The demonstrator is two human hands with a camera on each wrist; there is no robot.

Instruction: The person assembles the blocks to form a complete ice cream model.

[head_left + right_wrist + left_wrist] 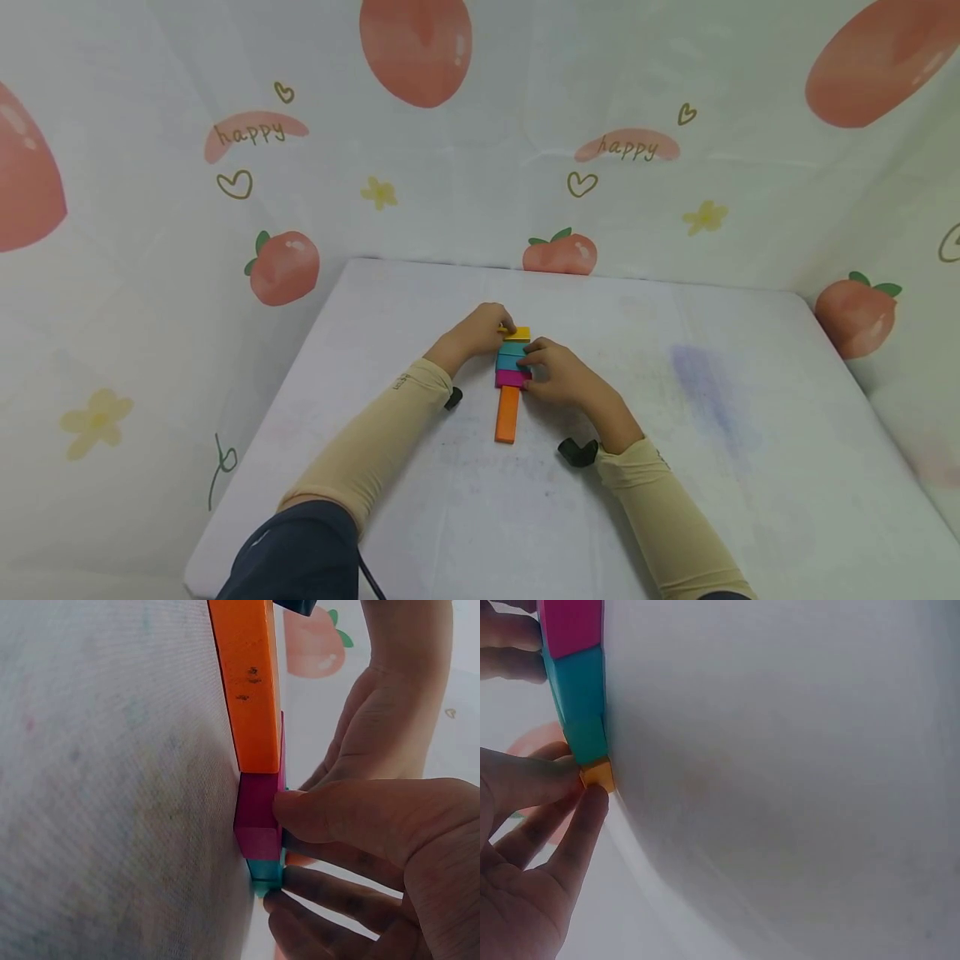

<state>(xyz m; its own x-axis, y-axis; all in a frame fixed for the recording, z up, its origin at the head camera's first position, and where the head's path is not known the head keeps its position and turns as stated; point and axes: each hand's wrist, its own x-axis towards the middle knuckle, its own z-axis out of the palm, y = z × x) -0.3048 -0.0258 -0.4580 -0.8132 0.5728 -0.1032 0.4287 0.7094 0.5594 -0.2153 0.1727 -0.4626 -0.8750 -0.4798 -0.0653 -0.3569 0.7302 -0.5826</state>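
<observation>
A row of coloured blocks lies on the white table. At its near end is a long orange block [507,415]. Beyond it comes a magenta block [509,378], then two teal blocks [511,356], then a yellow block [519,333] at the far end. My left hand [477,328] pinches the yellow block at its left end, thumb and fingertips on it in the left wrist view. My right hand [558,372] is along the row's right side. In the right wrist view its thumb touches the magenta block [259,806] and its fingers rest against the teal blocks [265,871].
A white table [750,500] extends around the row, with a blue-purple stain [701,387] on the right. A cloth backdrop [480,150] printed with peaches stands behind it. Dark wrist devices [578,452] sit near both wrists, and a black cable [371,577] hangs by the left arm.
</observation>
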